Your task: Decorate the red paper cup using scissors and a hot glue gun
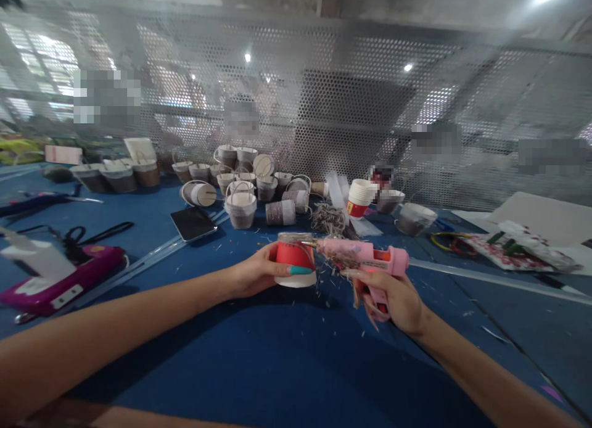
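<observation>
In my left hand [259, 271] is a red and white paper cup [295, 255], held upside down with its white rim at the bottom. Greyish twine appears to go round its upper end. My right hand [393, 295] is closed round the handle of a pink glue gun [356, 254]. The gun's metal nozzle points left and meets or nearly meets the cup's upper side; I cannot tell whether it touches. Just behind the gun lies a tangled heap of grey twine [329, 219].
Several twine-wrapped cups with handles [241, 209] stand at the back. A stack of paper cups [361, 198] is right of them. A phone [194, 223], a purple power strip [65, 280] and glue sticks [499, 281] lie on the blue table [296, 360]. Fibre scraps are scattered about.
</observation>
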### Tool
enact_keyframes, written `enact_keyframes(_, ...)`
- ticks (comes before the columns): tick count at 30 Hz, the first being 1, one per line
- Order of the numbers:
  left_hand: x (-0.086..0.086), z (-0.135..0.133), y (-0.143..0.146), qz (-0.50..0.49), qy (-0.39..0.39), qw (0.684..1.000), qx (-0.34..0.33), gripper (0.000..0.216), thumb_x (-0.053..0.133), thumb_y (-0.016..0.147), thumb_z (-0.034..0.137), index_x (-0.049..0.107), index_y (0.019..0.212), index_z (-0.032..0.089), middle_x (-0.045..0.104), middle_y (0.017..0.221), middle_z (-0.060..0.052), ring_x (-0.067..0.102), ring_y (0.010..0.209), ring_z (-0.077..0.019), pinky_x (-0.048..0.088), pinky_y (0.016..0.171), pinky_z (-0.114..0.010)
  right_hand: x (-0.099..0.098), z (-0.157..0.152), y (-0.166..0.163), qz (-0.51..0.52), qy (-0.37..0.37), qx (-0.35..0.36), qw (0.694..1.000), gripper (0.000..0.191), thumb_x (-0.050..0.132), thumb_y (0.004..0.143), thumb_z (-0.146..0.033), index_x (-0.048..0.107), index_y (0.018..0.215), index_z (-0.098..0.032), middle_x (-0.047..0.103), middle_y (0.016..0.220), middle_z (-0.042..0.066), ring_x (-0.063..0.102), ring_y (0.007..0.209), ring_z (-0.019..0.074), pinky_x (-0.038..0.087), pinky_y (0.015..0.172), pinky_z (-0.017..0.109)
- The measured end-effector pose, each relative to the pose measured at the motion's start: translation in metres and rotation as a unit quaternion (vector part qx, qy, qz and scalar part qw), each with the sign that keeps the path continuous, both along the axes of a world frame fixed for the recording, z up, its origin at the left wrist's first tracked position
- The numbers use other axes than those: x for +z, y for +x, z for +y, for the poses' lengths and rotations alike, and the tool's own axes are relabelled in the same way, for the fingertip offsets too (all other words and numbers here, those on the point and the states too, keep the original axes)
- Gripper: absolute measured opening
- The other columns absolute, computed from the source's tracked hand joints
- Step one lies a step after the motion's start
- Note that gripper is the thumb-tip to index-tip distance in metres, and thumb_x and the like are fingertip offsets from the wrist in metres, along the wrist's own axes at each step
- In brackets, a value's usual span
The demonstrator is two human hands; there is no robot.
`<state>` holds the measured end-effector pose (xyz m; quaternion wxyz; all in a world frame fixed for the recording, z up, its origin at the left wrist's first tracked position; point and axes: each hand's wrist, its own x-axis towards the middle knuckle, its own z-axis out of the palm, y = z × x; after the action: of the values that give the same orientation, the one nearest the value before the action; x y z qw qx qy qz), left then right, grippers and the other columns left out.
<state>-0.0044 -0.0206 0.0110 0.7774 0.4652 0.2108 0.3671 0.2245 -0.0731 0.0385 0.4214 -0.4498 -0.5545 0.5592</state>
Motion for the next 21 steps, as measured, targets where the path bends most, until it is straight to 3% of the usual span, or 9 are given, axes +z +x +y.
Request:
enact_keyframes(16, -0.0033, 0.0011, -0.0038, -0.010, 0.011, 1.000, -0.025, 0.054, 0.080, 0.053, 0.016, 0.063, 0.105, 0.012, 0.071, 0.092, -0.008, 0.066, 0.083, -0.0184, 0.048, 0.078, -0.029, 0.0040, -0.0004, -0.0023, -0.003, -0.008, -0.029, 1.000, 0.034, 0.065, 0.062, -0.042, 0.054, 0.043, -0.016, 0.052, 0.034, 0.002, 0.035, 0.024, 0.0067, 0.027, 0.028, 0.021)
enact_keyframes(21, -0.0051, 0.0020, -0.0056, -0.019, 0.000, 0.999, -0.043, 0.054, 0.073, 0.058, 0.010, 0.061, 0.111, 0.011, 0.071, 0.099, -0.011, 0.067, 0.089, -0.0212, 0.047, 0.086, -0.033, 0.0043, -0.0018, -0.0015, -0.002, -0.017, -0.023, 1.000, 0.034, 0.064, 0.063, -0.042, 0.053, 0.043, -0.017, 0.049, 0.033, 0.001, 0.034, 0.024, 0.0070, 0.026, 0.027, 0.021)
